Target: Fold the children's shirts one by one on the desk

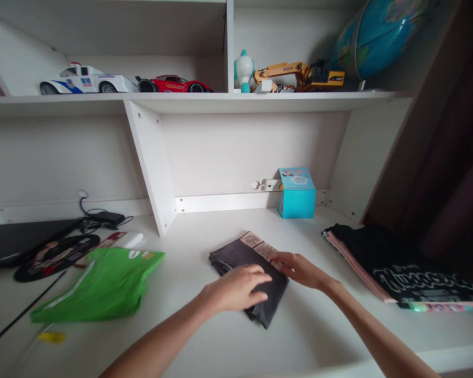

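A dark grey folded garment (240, 254) with a beige printed strip lies on the white desk in front of me. My left hand (242, 287) is over its middle, fingers spread, holding nothing. At the garment's right edge, my right hand (297, 269) touches the printed strip with its fingers stretched out and slightly bent. Part of the cloth is hidden beneath both hands. To the left lies a folded green garment (102, 286). Over on the right is a stack of folded clothes with a black printed garment (394, 257) on top.
A blue desk calendar (298, 202) stands at the back by a socket. Far left are a black laptop (27, 239), a charger (106, 216) and cables. The shelf (197, 102) above holds toy cars, a toy excavator (299, 76) and a globe (382, 39).
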